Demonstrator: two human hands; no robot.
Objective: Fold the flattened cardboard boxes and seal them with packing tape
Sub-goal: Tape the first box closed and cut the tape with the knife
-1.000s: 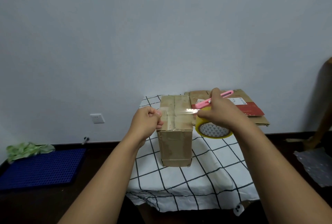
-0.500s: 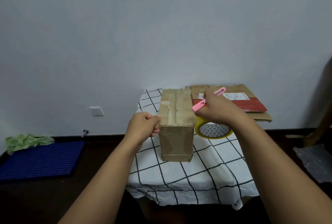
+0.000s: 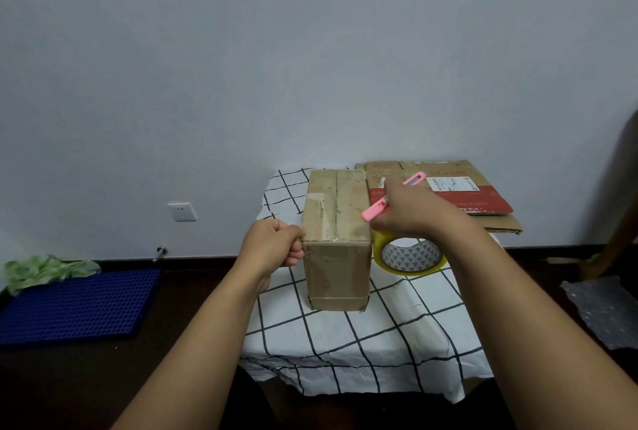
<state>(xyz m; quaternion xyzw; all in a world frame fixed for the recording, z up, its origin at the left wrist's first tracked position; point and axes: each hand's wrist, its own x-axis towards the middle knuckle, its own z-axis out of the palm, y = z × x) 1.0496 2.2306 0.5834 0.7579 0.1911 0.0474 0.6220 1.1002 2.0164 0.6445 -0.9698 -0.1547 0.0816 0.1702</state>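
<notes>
A folded brown cardboard box [image 3: 336, 243] stands on the checked tablecloth [image 3: 362, 333]. My left hand [image 3: 276, 246] is curled against the box's upper left edge, fingers pinched there; what it pinches is too small to tell, perhaps a tape end. My right hand [image 3: 411, 212] grips a pink utility knife [image 3: 390, 196] just right of the box top. Under that hand a yellow tape roll [image 3: 409, 255] leans beside the box. Flattened cardboard boxes [image 3: 459, 195], one with a red band and white label, lie at the table's back right.
A blue perforated mat [image 3: 72, 305] lies on the dark floor at left, with green cloth [image 3: 45, 269] behind it. A wall socket [image 3: 182, 211] is low on the wall. Bubble wrap [image 3: 607, 309] lies on the floor at right, beside a wooden leg [image 3: 618, 222].
The clear tape stretched over the box top a second ago is down on the box. Both hands dropped lower, the left to the box's left edge, the right beside the top.
</notes>
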